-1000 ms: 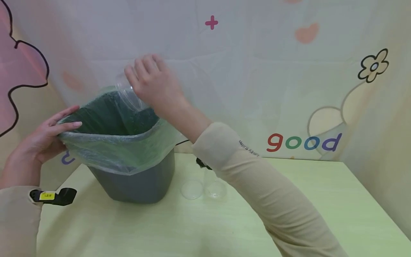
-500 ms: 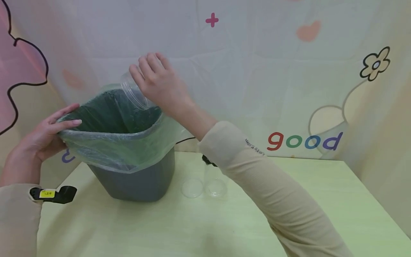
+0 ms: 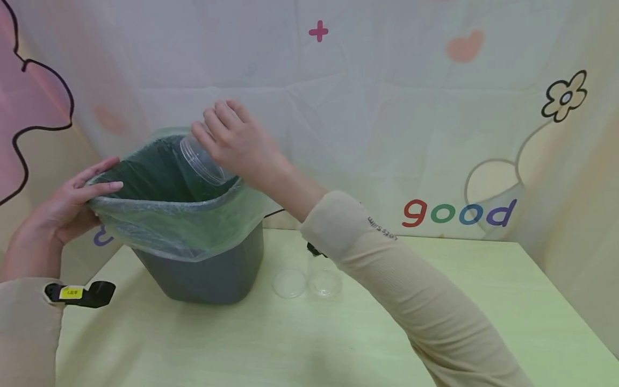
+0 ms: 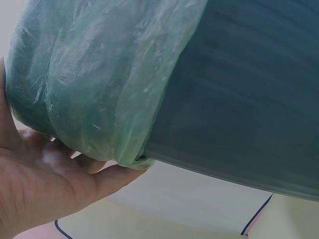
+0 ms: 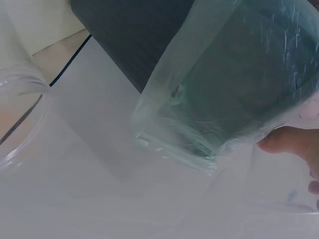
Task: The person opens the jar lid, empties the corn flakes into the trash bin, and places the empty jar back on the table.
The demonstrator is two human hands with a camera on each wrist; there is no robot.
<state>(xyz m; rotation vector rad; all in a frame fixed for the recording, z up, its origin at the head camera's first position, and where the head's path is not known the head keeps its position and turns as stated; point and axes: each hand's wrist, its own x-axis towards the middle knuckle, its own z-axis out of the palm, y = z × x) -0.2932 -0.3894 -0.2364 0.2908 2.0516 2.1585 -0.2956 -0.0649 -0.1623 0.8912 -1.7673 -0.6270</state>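
My right hand (image 3: 244, 142) grips a clear plastic jar (image 3: 205, 164) from above. The jar is tilted, its threaded mouth turned down and to the left inside the opening of the trash bin (image 3: 208, 282). In the right wrist view the thumb lies along the side of the jar (image 5: 276, 177). A green bag (image 3: 193, 231) lines the grey bin and folds down over its rim. My left hand (image 3: 72, 199) holds the bin's left rim through the bag, the thumb on the near side. The left wrist view shows that hand (image 4: 60, 174) against the folded bag (image 4: 104, 89).
On the table (image 3: 290, 344), right of the bin, lie a round clear lid (image 3: 289, 284) and a second clear jar (image 3: 325, 284), partly behind the right sleeve. A printed curtain (image 3: 367, 118) hangs behind. A dark cord (image 3: 274, 213) runs behind the bin.
My right hand shifted slightly right, then came down with the jar, so its mouth is lower in the bin's opening. The left hand stays on the rim.
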